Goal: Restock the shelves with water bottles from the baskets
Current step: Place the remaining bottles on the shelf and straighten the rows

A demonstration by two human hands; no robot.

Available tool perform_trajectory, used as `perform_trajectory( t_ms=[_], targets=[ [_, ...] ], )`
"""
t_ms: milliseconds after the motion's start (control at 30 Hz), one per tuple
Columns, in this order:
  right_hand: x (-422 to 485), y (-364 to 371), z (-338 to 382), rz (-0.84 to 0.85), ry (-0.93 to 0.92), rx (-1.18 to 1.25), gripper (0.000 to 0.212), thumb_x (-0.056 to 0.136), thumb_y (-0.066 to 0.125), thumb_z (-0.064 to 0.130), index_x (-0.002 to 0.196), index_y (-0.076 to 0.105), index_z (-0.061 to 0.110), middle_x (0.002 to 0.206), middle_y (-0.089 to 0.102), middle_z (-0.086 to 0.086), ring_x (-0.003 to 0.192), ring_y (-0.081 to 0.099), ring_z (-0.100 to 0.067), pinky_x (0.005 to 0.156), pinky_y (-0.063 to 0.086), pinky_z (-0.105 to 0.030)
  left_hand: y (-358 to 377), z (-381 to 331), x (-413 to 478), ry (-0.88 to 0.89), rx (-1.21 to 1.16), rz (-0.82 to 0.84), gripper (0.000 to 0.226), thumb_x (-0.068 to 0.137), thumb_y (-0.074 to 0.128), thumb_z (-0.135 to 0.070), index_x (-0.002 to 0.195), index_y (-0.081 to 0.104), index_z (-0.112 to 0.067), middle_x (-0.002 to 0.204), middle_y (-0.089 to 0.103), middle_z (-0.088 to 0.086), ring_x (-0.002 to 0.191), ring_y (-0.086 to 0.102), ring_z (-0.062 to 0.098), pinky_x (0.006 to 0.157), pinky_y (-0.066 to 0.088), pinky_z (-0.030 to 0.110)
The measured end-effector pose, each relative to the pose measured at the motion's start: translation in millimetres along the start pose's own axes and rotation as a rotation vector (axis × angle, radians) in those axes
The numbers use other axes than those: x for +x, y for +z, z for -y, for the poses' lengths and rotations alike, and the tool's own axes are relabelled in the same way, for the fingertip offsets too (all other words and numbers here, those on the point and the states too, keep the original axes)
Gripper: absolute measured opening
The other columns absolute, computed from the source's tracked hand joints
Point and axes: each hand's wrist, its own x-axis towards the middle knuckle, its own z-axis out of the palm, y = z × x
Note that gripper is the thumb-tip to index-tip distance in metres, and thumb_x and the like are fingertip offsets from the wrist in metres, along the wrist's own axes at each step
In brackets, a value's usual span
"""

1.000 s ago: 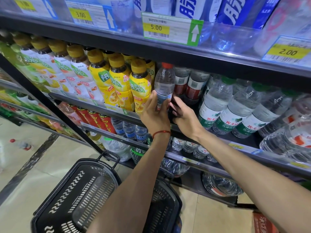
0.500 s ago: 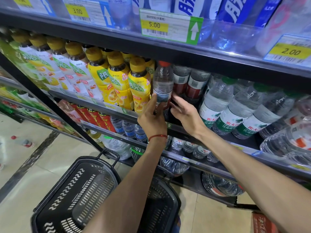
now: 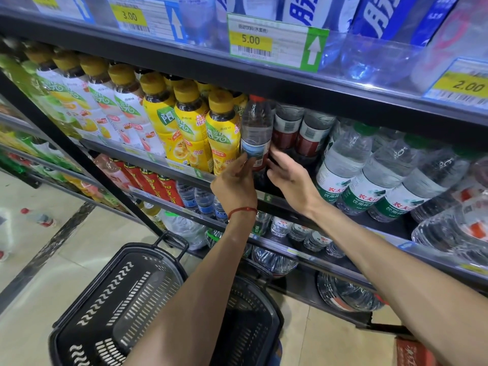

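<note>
Left hand (image 3: 234, 184) raised, I grip the upright water bottle (image 3: 256, 128) low by its label, clear with a red cap; right hand (image 3: 289, 177), fingers straight, reaches in just right of it.

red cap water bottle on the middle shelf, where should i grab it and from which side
Grip the labelled lower body of the water bottle from the open aisle side. Yellow tea bottles crowd its left and the shelf above sits close over its cap. The left hand holds it there.
</note>
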Motion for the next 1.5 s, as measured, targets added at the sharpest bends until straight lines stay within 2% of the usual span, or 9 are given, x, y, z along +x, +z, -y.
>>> perform_trajectory(
  t_ms=[167, 267, 400, 500, 600, 767, 900, 1067, 1500],
  targets=[
    [-6.1, 4.4, 6.6, 0.036, -0.001, 0.012, 0.063, 0.103, 0.054, -0.006, 0.156, 0.038, 0.024, 0.147, 0.047, 0.024, 0.148, 0.04, -0.013, 0.116, 0.039, -0.021, -2.6, -3.6, -0.3, -0.048, -0.012, 0.023, 0.02, 0.083, 0.085, -0.013, 0.099, 0.081, -0.002, 0.088, 0.079, 0.008, 0.08, 0.072, 0.005, 0.076, 0.059, 0.019],
    [-15.5, 6.0, 11.8, -0.084, -0.07, -0.218, 0.051, 0.102, 0.061, 0.004, 0.15, 0.051, 0.018, 0.145, 0.054, 0.016, 0.141, 0.05, -0.016, 0.117, 0.044, -0.034, -15.0, -3.3, -0.5, -0.039, 0.016, 0.108, 0.017, 0.086, 0.083, -0.021, 0.1, 0.081, -0.01, 0.084, 0.076, -0.005, 0.076, 0.072, 0.003, 0.077, 0.062, 0.032],
    [-40.0, 7.1, 32.0, -0.326, -0.17, -0.589, 0.032, 0.097, 0.064, 0.018, 0.128, 0.069, 0.015, 0.129, 0.067, 0.002, 0.117, 0.063, -0.016, 0.102, 0.052, -0.037, -50.1, -13.0, 3.7, 0.161, 0.21, 0.286, 0.025, 0.091, 0.077, -0.028, 0.111, 0.077, -0.014, 0.099, 0.075, -0.001, 0.088, 0.071, 0.02, 0.079, 0.059, 0.037],
    [-66.3, 14.1, 54.1, -0.315, -0.138, -0.81, 0.032, 0.094, 0.064, 0.029, 0.122, 0.071, 0.015, 0.121, 0.067, 0.0, 0.111, 0.059, -0.023, 0.091, 0.049, -0.037, -85.1, -21.2, 6.3, 0.315, 0.396, 0.449, 0.036, 0.092, 0.074, -0.029, 0.126, 0.07, -0.016, 0.121, 0.072, 0.003, 0.111, 0.063, 0.024, 0.086, 0.051, 0.033],
    [-95.9, 28.4, 69.2, -0.303, -0.128, -1.022, 0.035, 0.092, 0.063, 0.037, 0.116, 0.073, 0.014, 0.111, 0.067, -0.001, 0.104, 0.059, -0.027, 0.085, 0.048, -0.038, -121.0, -27.5, 8.4, 0.48, 0.57, 0.562, 0.036, 0.092, 0.07, -0.034, 0.125, 0.067, -0.02, 0.125, 0.069, 0.0, 0.116, 0.06, 0.025, 0.081, 0.056, 0.037],
    [-151.5, 69.0, 86.3, -0.294, -0.09, -1.241, 0.045, 0.088, 0.051, 0.047, 0.105, 0.072, 0.012, 0.101, 0.065, -0.005, 0.098, 0.059, -0.031, 0.082, 0.047, -0.043, -184.0, -35.3, 4.8, 0.636, 0.732, 0.682, 0.049, 0.089, 0.07, -0.042, 0.135, 0.063, -0.026, 0.138, 0.061, -0.006, 0.12, 0.057, 0.024, 0.094, 0.055, 0.039],
    [-190.9, 99.8, 100.8, -0.306, -0.129, -1.264, 0.041, 0.09, 0.051, 0.047, 0.106, 0.071, 0.015, 0.101, 0.066, -0.003, 0.099, 0.058, -0.029, 0.084, 0.046, -0.044, -241.8, -31.6, 1.4, 0.76, 0.816, 0.727, 0.054, 0.083, 0.074, -0.045, 0.129, 0.068, -0.018, 0.129, 0.067, 0.002, 0.115, 0.062, 0.029, 0.09, 0.054, 0.043],
    [-229.3, 137.6, 115.7, -0.28, -0.251, -1.312, 0.036, 0.089, 0.055, 0.046, 0.099, 0.072, 0.015, 0.098, 0.065, -0.002, 0.098, 0.058, -0.029, 0.085, 0.044, -0.043, -321.8, -36.7, -9.1, 0.82, 0.954, 0.743, 0.058, 0.088, 0.053, -0.058, 0.131, 0.063, -0.021, 0.131, 0.061, 0.003, 0.115, 0.058, 0.029, 0.09, 0.049, 0.043],
    [-297.8, 265.9, 128.8, 0.08, -0.502, -1.132, 0.041, 0.091, 0.052, 0.049, 0.097, 0.076, 0.017, 0.097, 0.068, 0.0, 0.095, 0.061, -0.027, 0.09, 0.046, -0.04, -522.0, -42.2, -88.2, 0.516, 1.253, 0.573, 0.055, 0.092, 0.047, -0.061, 0.131, 0.06, -0.023, 0.132, 0.062, 0.002, 0.12, 0.056, 0.029, 0.097, 0.046, 0.046]
  ],
)
